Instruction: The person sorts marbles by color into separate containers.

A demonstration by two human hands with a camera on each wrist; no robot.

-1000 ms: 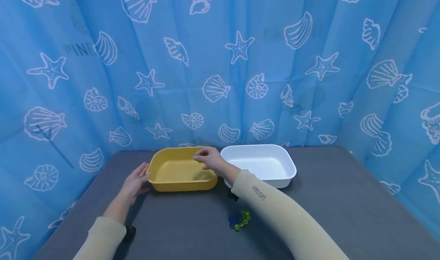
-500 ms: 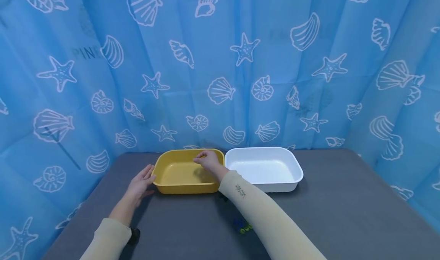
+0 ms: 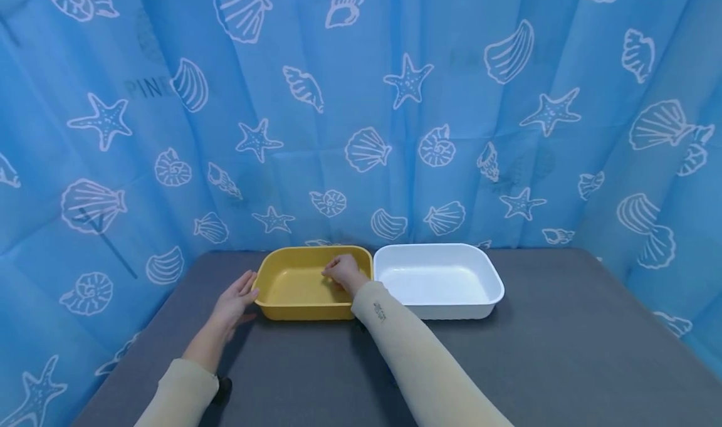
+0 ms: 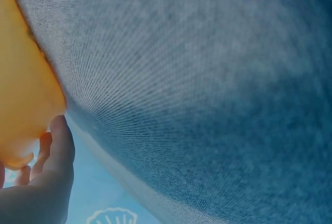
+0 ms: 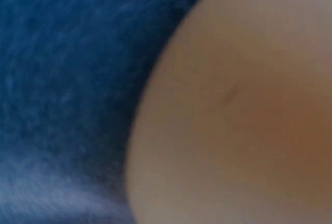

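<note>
Blue curtain [image 3: 361, 107] with white shells fills the upper frame, and a dark grey table [image 3: 575, 333] spreads across the bottom. I've got the yellow tray [image 3: 307, 313] at centre, the white tray [image 3: 459, 313] just beside it on the right. Down at lower left, the left hand [image 3: 232, 301] angles up and inward, fingers relaxed, resting against the tray's left end without clenching. From the lower right, I see the cream sleeve [image 3: 417, 364] slant in, carrying the right hand [image 3: 345, 271] over the yellow tray's right half, wrist bent, fingertips drawn together pointing left. Is it pinching anything? I can't tell; the right wrist view gives me only blurred skin and blue.
</note>
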